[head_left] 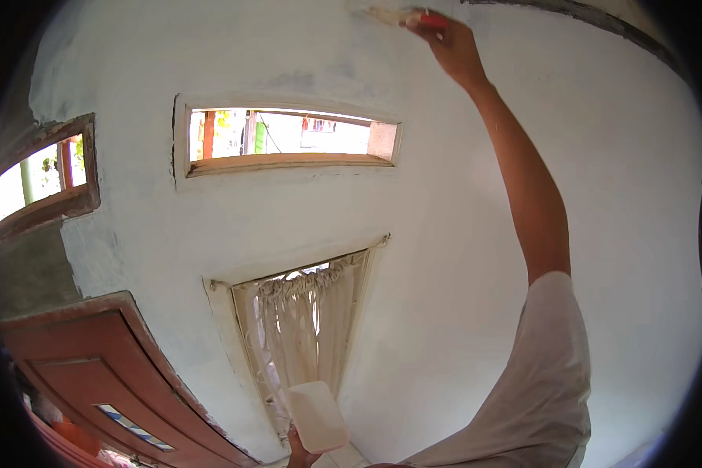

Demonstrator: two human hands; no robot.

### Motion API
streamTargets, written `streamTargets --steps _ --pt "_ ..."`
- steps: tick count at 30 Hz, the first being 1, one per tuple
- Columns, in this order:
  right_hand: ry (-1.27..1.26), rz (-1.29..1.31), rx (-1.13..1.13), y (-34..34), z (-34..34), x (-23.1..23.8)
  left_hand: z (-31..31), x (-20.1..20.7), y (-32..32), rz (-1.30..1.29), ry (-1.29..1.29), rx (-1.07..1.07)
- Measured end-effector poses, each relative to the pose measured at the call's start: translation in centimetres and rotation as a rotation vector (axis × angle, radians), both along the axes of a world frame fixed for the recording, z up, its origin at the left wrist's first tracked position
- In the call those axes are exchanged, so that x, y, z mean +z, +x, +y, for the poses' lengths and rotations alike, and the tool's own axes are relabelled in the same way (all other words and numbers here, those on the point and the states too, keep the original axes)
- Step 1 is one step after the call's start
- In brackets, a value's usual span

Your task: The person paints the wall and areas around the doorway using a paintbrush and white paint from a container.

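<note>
High on the white wall, my right hand is closed round the red handle of a paintbrush. The brush's pale bristles point left and lie at the wall surface, slightly blurred. My right arm is stretched up, its light sleeve slid to the upper arm. Low in the view, my left hand grips the side of a white rectangular plastic container. Part of that hand is hidden behind the container, and what is inside cannot be made out.
A narrow framed window opening crosses the wall, with a curtained window below it. At left are a brown-framed opening, bare grey wall and a reddish door. A dark strip runs along the wall's top right.
</note>
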State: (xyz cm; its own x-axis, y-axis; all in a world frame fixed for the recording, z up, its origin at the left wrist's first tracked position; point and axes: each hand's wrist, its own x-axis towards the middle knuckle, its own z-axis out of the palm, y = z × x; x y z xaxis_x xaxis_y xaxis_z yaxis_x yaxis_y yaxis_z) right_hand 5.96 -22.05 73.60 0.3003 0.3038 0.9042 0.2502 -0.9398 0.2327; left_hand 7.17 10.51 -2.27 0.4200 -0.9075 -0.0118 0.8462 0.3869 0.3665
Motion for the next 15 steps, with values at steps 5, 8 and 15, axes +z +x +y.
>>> streamTargets --steps 5,8,15 --pt "0.106 0.089 -0.007 -1.1 1.3 -10.9 0.4 -0.1 0.6 0.045 -0.033 -0.06" --pt "0.119 0.169 -0.121 -3.5 2.7 -12.3 -0.2 -0.3 0.5 0.017 -0.033 -0.041" --pt "-0.119 -0.204 0.021 -1.4 0.1 1.4 0.0 -0.8 0.8 0.157 -0.109 -0.077"
